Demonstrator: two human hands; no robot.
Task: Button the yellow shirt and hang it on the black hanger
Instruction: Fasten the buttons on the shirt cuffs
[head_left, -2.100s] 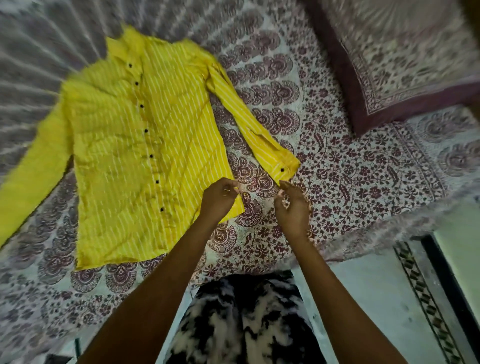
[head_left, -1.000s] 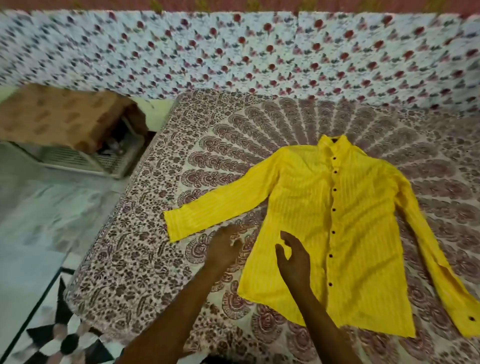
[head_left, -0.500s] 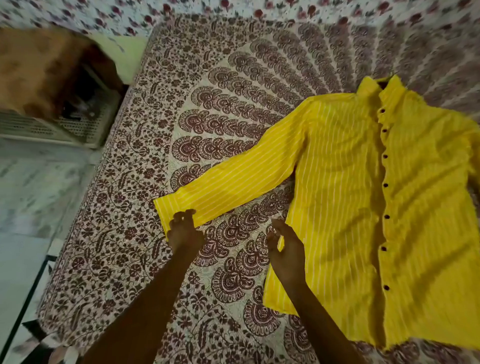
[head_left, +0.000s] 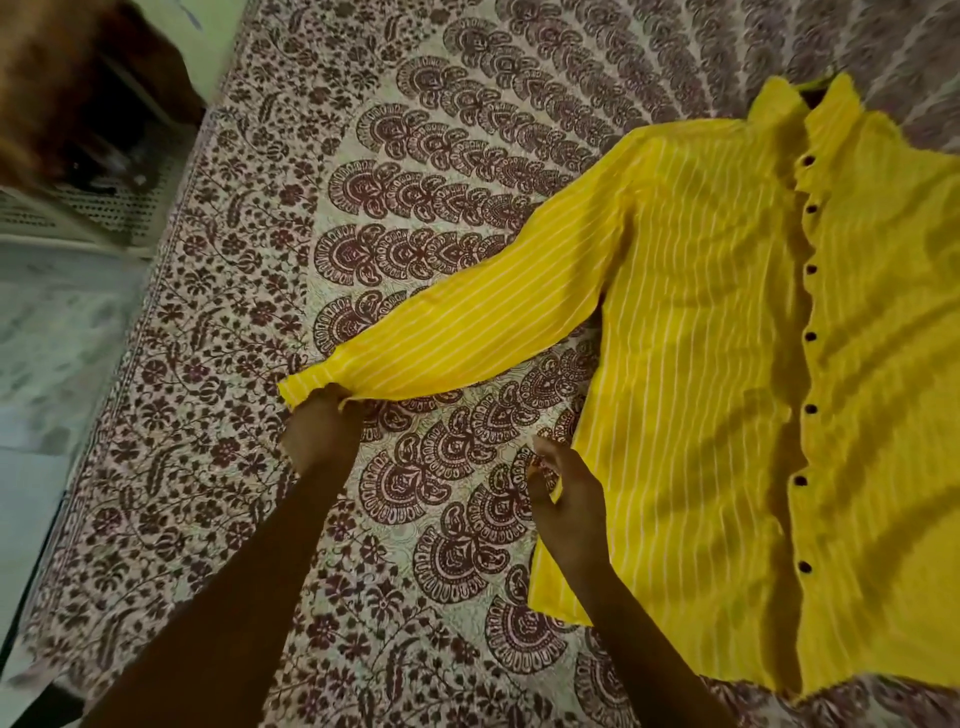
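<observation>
I saw a bed (head_left: 218, 519) filling most of the view, covered with a cream bedsheet (head_left: 415, 218) printed in dark maroon, with fan-shaped paisley motifs in curved rows and a floral vine border along the left edge. Past that left edge lay a pale marbled floor (head_left: 57, 338). Near the far left corner of the bed stood a white perforated basket or crate (head_left: 119, 208) with a blurred brown mass (head_left: 62, 88) over it; I could not tell what that was.

The yellow shirt (head_left: 727, 364) lay flat, front up, on the right part of the bed, its collar (head_left: 810, 98) toward the far edge and its hem toward the near edge. It was bright yellow with thin white stripes. A line of dark buttons (head_left: 810, 336) ran down the placket, which looked closed. The fabric showed soft creases and shadowed folds. One sleeve (head_left: 467, 332) stretched out across the sheet toward the left edge.

My left hand (head_left: 321, 434) was pinching the cuff (head_left: 311, 387) of that sleeve, fingers closed on the fabric. My right hand (head_left: 569, 501) was beside the shirt's side seam near the hem, fingers curled and touching the edge of the cloth; whether it actually gripped the cloth I could not tell.

I could read no brand, label or writing anywhere.
</observation>
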